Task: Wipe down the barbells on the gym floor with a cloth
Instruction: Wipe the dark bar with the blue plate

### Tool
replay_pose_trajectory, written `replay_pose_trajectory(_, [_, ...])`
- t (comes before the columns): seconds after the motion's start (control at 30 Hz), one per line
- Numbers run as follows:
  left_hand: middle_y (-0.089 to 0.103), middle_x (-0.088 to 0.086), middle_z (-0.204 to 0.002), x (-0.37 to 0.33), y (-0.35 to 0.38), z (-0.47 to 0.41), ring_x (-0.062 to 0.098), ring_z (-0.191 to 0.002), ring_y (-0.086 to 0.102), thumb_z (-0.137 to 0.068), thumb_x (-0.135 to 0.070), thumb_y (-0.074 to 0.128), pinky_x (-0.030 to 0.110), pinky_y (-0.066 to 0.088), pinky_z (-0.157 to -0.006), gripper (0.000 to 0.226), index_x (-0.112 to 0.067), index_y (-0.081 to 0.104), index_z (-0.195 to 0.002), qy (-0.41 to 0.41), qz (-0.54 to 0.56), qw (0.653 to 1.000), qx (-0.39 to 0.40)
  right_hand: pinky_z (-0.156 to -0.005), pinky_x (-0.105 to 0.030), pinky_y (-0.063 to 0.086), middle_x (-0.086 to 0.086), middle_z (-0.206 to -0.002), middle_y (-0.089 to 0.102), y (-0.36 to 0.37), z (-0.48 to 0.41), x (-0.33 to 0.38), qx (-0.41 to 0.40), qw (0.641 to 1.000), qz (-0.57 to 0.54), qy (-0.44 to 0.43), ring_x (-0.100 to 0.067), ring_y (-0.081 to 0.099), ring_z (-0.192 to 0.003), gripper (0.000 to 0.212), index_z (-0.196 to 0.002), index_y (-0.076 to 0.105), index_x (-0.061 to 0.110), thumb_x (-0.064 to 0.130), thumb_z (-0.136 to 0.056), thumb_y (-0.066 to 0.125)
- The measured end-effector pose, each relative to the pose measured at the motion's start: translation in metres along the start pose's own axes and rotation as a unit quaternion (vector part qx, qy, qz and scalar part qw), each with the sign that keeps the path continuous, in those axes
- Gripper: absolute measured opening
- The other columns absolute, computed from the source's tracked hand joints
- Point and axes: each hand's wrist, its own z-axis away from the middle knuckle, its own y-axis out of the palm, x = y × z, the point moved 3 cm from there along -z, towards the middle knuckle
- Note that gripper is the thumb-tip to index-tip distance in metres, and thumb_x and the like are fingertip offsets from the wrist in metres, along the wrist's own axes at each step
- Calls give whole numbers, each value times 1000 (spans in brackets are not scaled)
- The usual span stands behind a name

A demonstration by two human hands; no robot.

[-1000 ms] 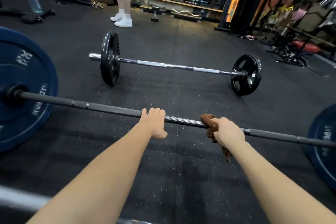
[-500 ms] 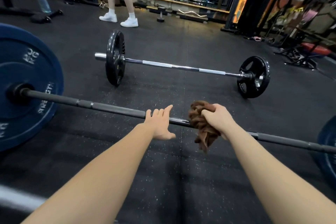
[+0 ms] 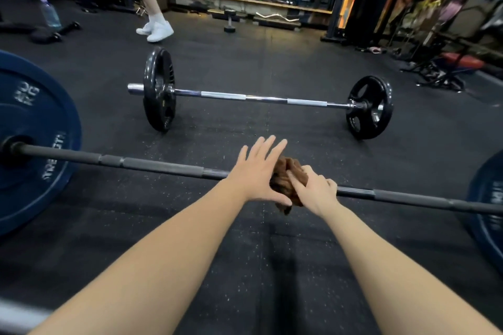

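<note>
Right hand (image 3: 317,192) grips a crumpled brown cloth (image 3: 283,181) over the middle of the dark grey blue-plated barbell (image 3: 152,165). Left hand (image 3: 258,171), fingers spread straight, lies against the cloth. A chrome black-plated barbell (image 3: 258,98) lies beyond, well apart.

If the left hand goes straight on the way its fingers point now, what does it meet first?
The left hand points forward past the near bar, over bare floor. Next in that line is probably the chrome barbell, near its middle; depth is unclear.
</note>
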Motion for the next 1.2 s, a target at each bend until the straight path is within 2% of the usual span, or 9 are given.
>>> replay_pose_trajectory(0.13, [13, -5, -171, -36, 17, -23, 21, -156, 18, -68, -65, 85, 54, 23, -122, 128, -31, 6, -163, 43, -1, 996, 75, -106, -42, 27, -1, -133, 64, -4, -3, -2, 61, 997, 37, -2, -28, 55, -126, 49, -144, 42, 28, 53, -103, 33])
replay_pose_trajectory(0.23, [52, -5, -137, -28, 24, -23, 27, -124, 60, -77, -57, 82, 45, 48, -96, 80, -27, 42, -139, -27, 46, 997, 57, -101, -40, 26, 1, -133, 59, -9, -9, -11, 117, 992, -43, 35, -28, 44, -131, 57, -143, 37, 32, 65, -96, 44])
replay_pose_trajectory(0.3, [58, -2, -125, -24, 27, -20, 28, -114, 63, -88, -57, 72, 44, 45, -90, 58, -22, 44, -124, -41, 14, 999, 19, -101, -36, 29, 2, -133, 50, -11, -13, -20, 159, 976, -126, 82, -28, 34, -135, 77, -141, 33, 37, 80, -82, 56])
replay_pose_trajectory(0.47, [56, 0, -122, -13, 28, -13, 28, -114, 56, -92, -62, 60, 46, 43, -94, 52, -20, 45, -117, -39, -18, 999, -8, -116, -44, 35, 4, -138, 50, -5, -26, -30, 187, 966, -160, 74, -23, 41, -137, 120, -139, 36, 38, 100, -42, 68])
replay_pose_trajectory(0.6, [58, -1, -124, 20, 19, 0, 28, -114, 59, -90, -55, 61, 43, 47, -92, 46, -21, 48, -119, -57, 37, 998, 0, -111, -39, 33, 5, -127, 57, -6, -10, -18, 132, 991, -30, 1, -23, 49, -127, 98, -134, 43, 29, 90, -62, 66])
replay_pose_trajectory(0.83, [63, 2, -116, 84, -1, 27, 31, -110, 63, -93, -45, 59, 39, 46, -87, 30, -20, 50, -108, -260, 98, 957, -84, -101, -41, 31, 10, -116, 64, 4, -17, -17, 81, 990, 102, -60, -22, 53, -117, 55, -121, 59, 35, 77, -96, 33])
replay_pose_trajectory(0.93, [62, 2, -116, 53, -5, 13, 34, -108, 64, -92, -38, 65, 40, 46, -85, 35, -22, 40, -111, -229, 75, 968, -69, -99, -41, 31, 11, -112, 63, 7, -20, -18, 81, 989, 112, -58, -21, 52, -112, 54, -116, 59, 36, 77, -95, 32])
replay_pose_trajectory(1.07, [60, 6, -124, -15, 6, -15, 35, -112, 63, -89, -25, 64, 46, 52, -95, 75, -45, 27, -151, -101, 91, 991, -16, -92, -41, 33, 5, -114, 62, 9, -22, -19, 57, 984, 156, -67, -25, 53, -115, 44, -110, 55, 28, 67, -100, 36])
replay_pose_trajectory(1.2, [53, 1, -123, -43, 25, -23, 29, -118, 52, -90, -30, 57, 43, 49, -99, 53, -43, 47, -141, -72, 96, 993, 2, -96, -40, 36, 2, -116, 66, 10, -22, -24, 60, 983, 160, -68, -25, 55, -118, 39, -117, 56, 22, 54, -94, 54])
